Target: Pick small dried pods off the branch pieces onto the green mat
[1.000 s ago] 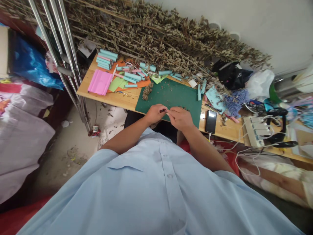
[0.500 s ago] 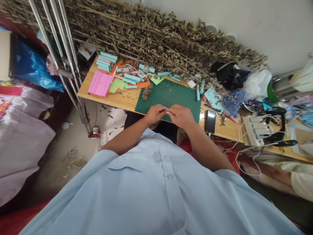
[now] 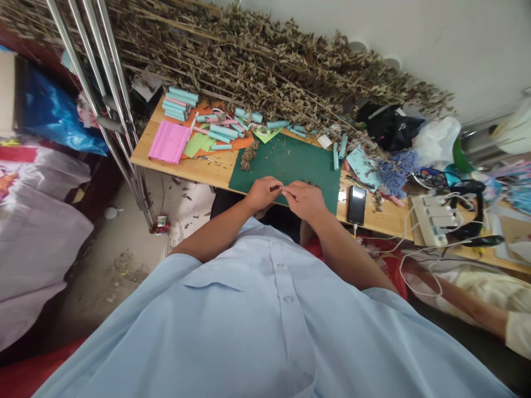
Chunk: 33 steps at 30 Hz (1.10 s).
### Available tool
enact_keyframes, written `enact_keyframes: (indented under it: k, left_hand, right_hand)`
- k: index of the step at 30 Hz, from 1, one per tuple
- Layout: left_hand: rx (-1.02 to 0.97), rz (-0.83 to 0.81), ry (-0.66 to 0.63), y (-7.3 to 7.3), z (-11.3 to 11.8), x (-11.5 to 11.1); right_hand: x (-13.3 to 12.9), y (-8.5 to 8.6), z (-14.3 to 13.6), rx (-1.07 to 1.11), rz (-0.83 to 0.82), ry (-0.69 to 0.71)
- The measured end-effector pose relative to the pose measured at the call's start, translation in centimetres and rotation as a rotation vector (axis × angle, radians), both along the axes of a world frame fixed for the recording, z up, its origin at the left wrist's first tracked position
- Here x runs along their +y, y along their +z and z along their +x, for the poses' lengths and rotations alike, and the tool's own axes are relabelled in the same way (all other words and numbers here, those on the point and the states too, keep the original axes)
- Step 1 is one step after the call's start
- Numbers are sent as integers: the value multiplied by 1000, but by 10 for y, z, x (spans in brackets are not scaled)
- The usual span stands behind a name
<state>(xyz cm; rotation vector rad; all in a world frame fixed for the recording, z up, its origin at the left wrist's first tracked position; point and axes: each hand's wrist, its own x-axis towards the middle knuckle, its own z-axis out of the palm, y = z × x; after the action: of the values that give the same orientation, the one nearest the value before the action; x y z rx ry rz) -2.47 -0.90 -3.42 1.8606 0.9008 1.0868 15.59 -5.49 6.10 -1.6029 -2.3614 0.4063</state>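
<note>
Both hands meet at the near edge of a green cutting mat (image 3: 307,160). My left hand (image 3: 264,193) is closed, its fingertips pinching something small and dark pink that I cannot make out. My right hand (image 3: 305,200) is closed too, with its fingertips against the same small thing; what it grips is mostly hidden. A clump of dried plant (image 3: 249,155) lies on the mat's left part. Beyond and left of the mat are light blue paper rolls (image 3: 224,131), and a pink folded sheet (image 3: 169,142) lies near the table's left end.
Dried stalks (image 3: 265,61) run along the back. On the right are a black phone (image 3: 357,205), a power strip (image 3: 429,221) with cables and blue yarn (image 3: 399,172). Metal poles (image 3: 105,94) stand left. Another person's arm (image 3: 464,296) shows at lower right.
My right hand has shifted slightly, its fingers still meeting those of my left hand. At lower right, the other person's arm has moved a little down and to the right.
</note>
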Motion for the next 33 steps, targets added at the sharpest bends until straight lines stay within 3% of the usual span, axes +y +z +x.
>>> enact_keyframes:
  k: [6, 10, 21, 27, 33]
  left_hand:
    - [-29, 20, 11, -3, 1, 1]
    - [-56, 3, 28, -1, 2, 0]
    - [7, -53, 48, 0, 3, -1]
    - [36, -58, 30, 0, 3, 1]
    - [58, -24, 13, 4, 0, 2]
  right_hand:
    - [7, 13, -13, -98, -72, -76]
    - [7, 19, -8, -41, -54, -72]
    - [-11, 3, -11, 58, -33, -120]
    - [-9, 1, -17, 60, -104, -246]
    - [1, 16, -34, -54, -141, -322]
